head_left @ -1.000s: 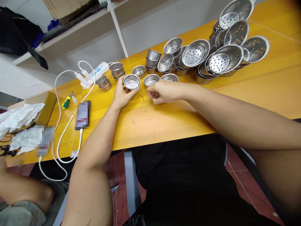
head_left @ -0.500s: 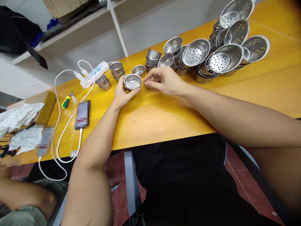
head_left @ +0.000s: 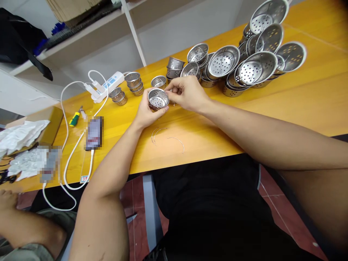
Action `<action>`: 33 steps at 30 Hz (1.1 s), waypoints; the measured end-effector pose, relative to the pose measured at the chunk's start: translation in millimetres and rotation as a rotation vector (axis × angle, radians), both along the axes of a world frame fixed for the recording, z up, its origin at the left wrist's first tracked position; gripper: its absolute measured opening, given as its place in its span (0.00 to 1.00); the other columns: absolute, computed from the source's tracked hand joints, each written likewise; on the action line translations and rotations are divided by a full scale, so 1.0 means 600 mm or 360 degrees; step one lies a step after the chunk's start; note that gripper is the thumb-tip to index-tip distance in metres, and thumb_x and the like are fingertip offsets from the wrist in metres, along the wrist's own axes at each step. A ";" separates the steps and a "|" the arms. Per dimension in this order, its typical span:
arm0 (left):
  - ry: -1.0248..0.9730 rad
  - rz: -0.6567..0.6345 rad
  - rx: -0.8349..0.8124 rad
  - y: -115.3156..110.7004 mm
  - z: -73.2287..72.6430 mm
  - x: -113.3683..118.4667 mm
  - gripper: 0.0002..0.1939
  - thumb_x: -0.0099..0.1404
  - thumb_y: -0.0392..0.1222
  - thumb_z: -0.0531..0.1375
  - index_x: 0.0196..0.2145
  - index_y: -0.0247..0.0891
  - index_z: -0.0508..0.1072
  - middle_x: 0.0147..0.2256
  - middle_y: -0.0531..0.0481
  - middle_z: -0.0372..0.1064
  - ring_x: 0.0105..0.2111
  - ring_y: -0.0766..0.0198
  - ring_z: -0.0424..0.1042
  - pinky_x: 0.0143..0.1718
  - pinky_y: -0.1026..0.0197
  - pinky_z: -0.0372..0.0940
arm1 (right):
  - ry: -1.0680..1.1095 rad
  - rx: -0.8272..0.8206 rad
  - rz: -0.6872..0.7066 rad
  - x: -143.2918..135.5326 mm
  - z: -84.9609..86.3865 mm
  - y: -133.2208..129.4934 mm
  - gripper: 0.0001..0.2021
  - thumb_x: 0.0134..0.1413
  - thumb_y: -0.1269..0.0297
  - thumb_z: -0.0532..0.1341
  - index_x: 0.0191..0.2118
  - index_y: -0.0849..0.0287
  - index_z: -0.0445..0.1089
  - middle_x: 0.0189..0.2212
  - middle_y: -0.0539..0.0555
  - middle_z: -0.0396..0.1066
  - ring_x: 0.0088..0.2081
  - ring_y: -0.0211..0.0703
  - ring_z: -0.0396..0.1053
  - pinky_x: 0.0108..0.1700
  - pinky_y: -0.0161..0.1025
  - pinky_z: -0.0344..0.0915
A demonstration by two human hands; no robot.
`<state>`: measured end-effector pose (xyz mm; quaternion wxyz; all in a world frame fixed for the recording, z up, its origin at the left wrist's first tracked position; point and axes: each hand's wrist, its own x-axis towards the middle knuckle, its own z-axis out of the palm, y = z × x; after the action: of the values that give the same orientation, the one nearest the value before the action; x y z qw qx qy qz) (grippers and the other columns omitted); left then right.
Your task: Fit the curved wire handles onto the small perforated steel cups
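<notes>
My left hand (head_left: 148, 113) is wrapped around a small perforated metal strainer cup (head_left: 158, 98), holding it tilted with its mouth towards me above the table. At the cup's right rim, my right hand (head_left: 183, 92) is closed in a pinch. A bit of thin wire (head_left: 174, 104) shows just below these fingertips; most of it is hidden by the hand. On the tabletop nearer to me lie a curved wire (head_left: 178, 140) and two more bent wires (head_left: 154, 136) side by side. Behind the held cup stands another small strainer cup (head_left: 158, 82).
Stacks of perforated cups (head_left: 134, 84) stand behind my hands, with larger strainer baskets (head_left: 250, 71) at the right. To the left are a white power strip (head_left: 108, 87), cables, a phone (head_left: 94, 133) and a green-yellow tool (head_left: 74, 119). Another person's arm (head_left: 27, 221) shows at lower left.
My left hand has moved slightly right with the cup, which now tilts more towards me. The right fingertips have come up against its rim.
</notes>
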<state>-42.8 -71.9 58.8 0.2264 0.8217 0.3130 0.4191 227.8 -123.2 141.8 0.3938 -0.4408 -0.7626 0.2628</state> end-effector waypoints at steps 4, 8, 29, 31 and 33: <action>0.0029 -0.0002 -0.0032 -0.010 0.006 0.008 0.58 0.65 0.90 0.78 0.76 0.56 0.66 0.71 0.43 0.75 0.75 0.37 0.83 0.81 0.30 0.79 | -0.0026 -0.0005 -0.0051 -0.004 -0.001 0.000 0.12 0.82 0.52 0.73 0.50 0.55 0.89 0.39 0.58 0.84 0.41 0.54 0.77 0.46 0.48 0.71; -0.0002 0.0031 -0.0024 -0.013 0.007 0.012 0.58 0.64 0.90 0.78 0.74 0.55 0.67 0.70 0.44 0.76 0.73 0.39 0.84 0.79 0.32 0.80 | 0.0001 -0.0026 -0.0082 -0.009 -0.004 -0.001 0.11 0.81 0.53 0.72 0.51 0.56 0.88 0.39 0.57 0.84 0.40 0.53 0.76 0.45 0.48 0.72; -0.0136 0.0051 0.0121 -0.006 -0.002 0.018 0.56 0.62 0.85 0.83 0.70 0.51 0.69 0.64 0.45 0.81 0.61 0.49 0.88 0.67 0.45 0.83 | 0.0307 0.0070 -0.0081 -0.024 -0.034 0.013 0.06 0.72 0.69 0.78 0.42 0.53 0.84 0.30 0.49 0.73 0.34 0.47 0.71 0.43 0.46 0.69; -0.0156 0.0048 0.0125 -0.008 -0.001 0.020 0.56 0.62 0.85 0.83 0.70 0.51 0.70 0.63 0.46 0.81 0.60 0.49 0.88 0.65 0.45 0.83 | 0.0312 0.0076 -0.0081 -0.025 -0.034 0.012 0.06 0.72 0.71 0.76 0.42 0.53 0.83 0.29 0.49 0.73 0.34 0.47 0.70 0.42 0.46 0.68; -0.0155 0.0056 0.0121 -0.009 0.000 0.021 0.56 0.61 0.86 0.83 0.70 0.51 0.70 0.63 0.46 0.81 0.60 0.49 0.88 0.65 0.45 0.83 | 0.0313 0.0081 -0.0080 -0.025 -0.034 0.012 0.06 0.72 0.72 0.75 0.42 0.53 0.83 0.29 0.49 0.73 0.33 0.47 0.71 0.42 0.47 0.68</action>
<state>-30.3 -77.5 58.7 0.2026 0.8028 0.2997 0.4740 212.6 -116.2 121.5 0.4842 -0.4216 -0.7155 0.2754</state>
